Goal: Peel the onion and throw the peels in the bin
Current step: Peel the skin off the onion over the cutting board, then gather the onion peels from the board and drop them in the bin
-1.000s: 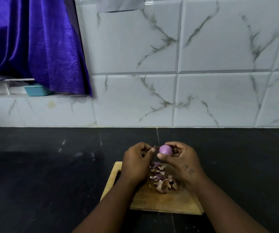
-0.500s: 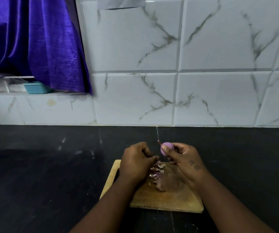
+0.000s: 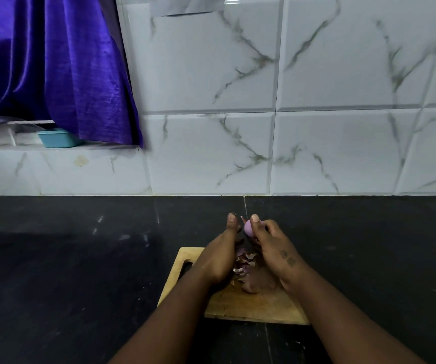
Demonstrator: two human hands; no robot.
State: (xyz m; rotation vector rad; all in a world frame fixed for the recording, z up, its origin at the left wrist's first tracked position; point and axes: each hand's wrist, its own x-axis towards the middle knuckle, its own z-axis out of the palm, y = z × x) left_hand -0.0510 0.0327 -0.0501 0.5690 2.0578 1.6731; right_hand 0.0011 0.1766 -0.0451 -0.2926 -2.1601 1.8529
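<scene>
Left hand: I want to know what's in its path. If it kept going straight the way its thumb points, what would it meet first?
Probably nothing close: the left hand points up-frame, past the onion beside it, over bare black counter, toward the tiled wall. Depth is unclear.

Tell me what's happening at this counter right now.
A person is peeling a small purple onion over a wooden cutting board on the black countertop. The right hand holds the onion between thumb and fingers, while the left hand is beside it with the thumb raised, close to the onion's tip. A pile of papery purple-brown peels lies on the board. No bin is in view.
</scene>
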